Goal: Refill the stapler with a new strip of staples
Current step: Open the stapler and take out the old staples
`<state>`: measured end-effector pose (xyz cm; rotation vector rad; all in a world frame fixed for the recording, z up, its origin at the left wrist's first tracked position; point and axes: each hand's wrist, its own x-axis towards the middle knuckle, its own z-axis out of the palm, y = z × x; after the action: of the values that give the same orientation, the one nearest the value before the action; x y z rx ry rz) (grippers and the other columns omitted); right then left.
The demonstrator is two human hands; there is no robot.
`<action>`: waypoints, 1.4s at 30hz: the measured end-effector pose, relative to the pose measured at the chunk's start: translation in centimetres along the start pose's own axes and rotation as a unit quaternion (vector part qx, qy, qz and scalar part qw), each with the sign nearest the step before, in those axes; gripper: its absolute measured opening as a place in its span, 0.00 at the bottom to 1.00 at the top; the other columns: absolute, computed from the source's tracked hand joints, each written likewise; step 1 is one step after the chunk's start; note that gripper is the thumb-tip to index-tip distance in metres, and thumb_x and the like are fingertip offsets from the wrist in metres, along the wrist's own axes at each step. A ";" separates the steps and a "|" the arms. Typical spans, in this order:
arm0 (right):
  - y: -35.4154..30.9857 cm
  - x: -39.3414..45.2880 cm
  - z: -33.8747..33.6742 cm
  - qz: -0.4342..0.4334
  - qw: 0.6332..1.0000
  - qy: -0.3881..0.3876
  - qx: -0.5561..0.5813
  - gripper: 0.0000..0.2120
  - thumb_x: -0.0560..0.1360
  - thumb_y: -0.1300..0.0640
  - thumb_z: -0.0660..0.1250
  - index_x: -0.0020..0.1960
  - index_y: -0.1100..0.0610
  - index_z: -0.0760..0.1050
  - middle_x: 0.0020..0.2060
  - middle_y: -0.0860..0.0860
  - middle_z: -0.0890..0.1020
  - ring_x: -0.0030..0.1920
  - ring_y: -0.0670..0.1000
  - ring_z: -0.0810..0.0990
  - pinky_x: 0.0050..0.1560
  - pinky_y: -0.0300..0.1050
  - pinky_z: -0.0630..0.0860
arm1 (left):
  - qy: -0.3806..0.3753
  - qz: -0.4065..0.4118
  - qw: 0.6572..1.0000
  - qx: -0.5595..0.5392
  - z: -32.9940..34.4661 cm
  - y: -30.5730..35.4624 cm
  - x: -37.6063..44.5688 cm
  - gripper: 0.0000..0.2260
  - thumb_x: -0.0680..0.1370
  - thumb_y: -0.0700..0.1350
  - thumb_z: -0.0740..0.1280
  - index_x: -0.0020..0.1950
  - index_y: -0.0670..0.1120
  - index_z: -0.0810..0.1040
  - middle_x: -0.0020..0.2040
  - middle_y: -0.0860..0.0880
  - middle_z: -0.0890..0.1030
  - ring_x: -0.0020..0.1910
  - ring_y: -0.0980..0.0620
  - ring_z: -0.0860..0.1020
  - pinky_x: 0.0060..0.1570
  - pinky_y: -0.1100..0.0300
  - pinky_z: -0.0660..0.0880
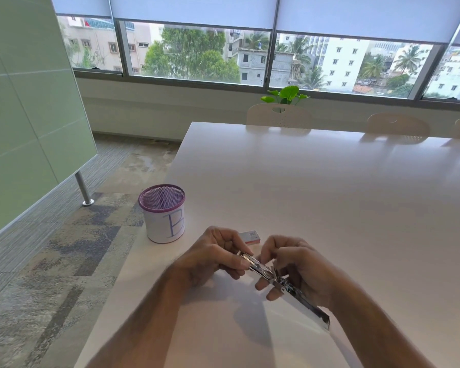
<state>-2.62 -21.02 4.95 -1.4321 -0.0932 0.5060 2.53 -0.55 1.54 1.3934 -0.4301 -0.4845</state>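
L fingertips: pinch the front end of the stapler's track, prob. to keep it steady & facing up for loading.
R fingers: curled over the mid section near the hinge, tips together as if feeding smth small; a strip can't be made out.
L hand: closed round the front end, wrist off the table.
R hand: wraps the rear half, bearing the weight.
Stapler: swung open, held in the air betw. both hands above the table, silver arm trailing back-right.
Staple box: on the table just beyond the hands, near for a resupply.
Pen cup: marked "B", left of the hands, apart, out of the way.
Stage: loading, lid not yet shut, by the look.
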 end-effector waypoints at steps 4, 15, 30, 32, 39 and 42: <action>-0.4 -0.2 -0.6 -0.020 1.000 0.004 -0.004 0.06 0.61 0.67 0.61 0.34 0.65 0.76 0.47 0.64 0.82 0.39 0.64 0.84 0.30 0.49 0.83 | 0.025 0.010 1.000 -0.014 -0.2 0.0 0.1 0.11 0.60 0.35 0.77 0.41 0.40 0.85 0.31 0.42 0.83 0.25 0.48 0.80 0.27 0.61 0.78; -1.1 -0.9 -1.0 0.008 0.999 0.044 -0.020 0.08 0.62 0.63 0.74 0.35 0.66 0.77 0.36 0.64 0.84 0.31 0.59 0.84 0.25 0.44 0.80 | 0.014 0.014 0.999 -0.039 -0.5 0.0 -0.1 0.10 0.61 0.35 0.78 0.40 0.41 0.85 0.31 0.41 0.83 0.25 0.48 0.80 0.27 0.60 0.79; -0.3 0.0 1.1 -0.159 0.976 0.076 -0.126 0.17 0.69 0.63 0.77 0.33 0.58 0.69 0.20 0.48 0.74 0.22 0.46 0.70 0.25 0.37 0.69 | -0.081 0.001 0.996 -0.026 1.1 0.5 -0.5 0.09 0.64 0.32 0.75 0.41 0.43 0.83 0.32 0.44 0.84 0.27 0.49 0.82 0.28 0.61 0.78; -0.2 0.1 1.0 -0.172 0.971 0.082 -0.148 0.17 0.70 0.65 0.76 0.33 0.58 0.68 0.20 0.47 0.69 0.22 0.46 0.67 0.24 0.38 0.68 | -0.085 0.001 0.996 -0.023 1.2 0.6 -0.5 0.08 0.64 0.33 0.75 0.40 0.42 0.82 0.32 0.44 0.84 0.26 0.49 0.82 0.28 0.61 0.78; -0.1 0.1 0.8 -0.200 0.958 0.066 -0.193 0.18 0.70 0.68 0.76 0.32 0.55 0.69 0.21 0.43 0.67 0.22 0.44 0.63 0.25 0.35 0.62 | -0.081 0.002 0.997 -0.015 1.4 0.6 -0.6 0.08 0.65 0.31 0.73 0.39 0.42 0.83 0.30 0.45 0.83 0.26 0.50 0.81 0.27 0.62 0.77; 0.0 0.2 0.6 -0.201 0.959 0.062 -0.188 0.20 0.70 0.68 0.76 0.31 0.52 0.69 0.22 0.43 0.67 0.24 0.45 0.63 0.25 0.36 0.62 | -0.077 0.004 0.997 -0.018 1.3 0.6 -0.6 0.09 0.66 0.29 0.71 0.39 0.41 0.83 0.30 0.45 0.83 0.26 0.50 0.81 0.27 0.62 0.78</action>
<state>-2.61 -20.39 5.03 -1.7573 -0.3889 0.0613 1.33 -1.23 2.30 1.3244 -0.5482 -0.5924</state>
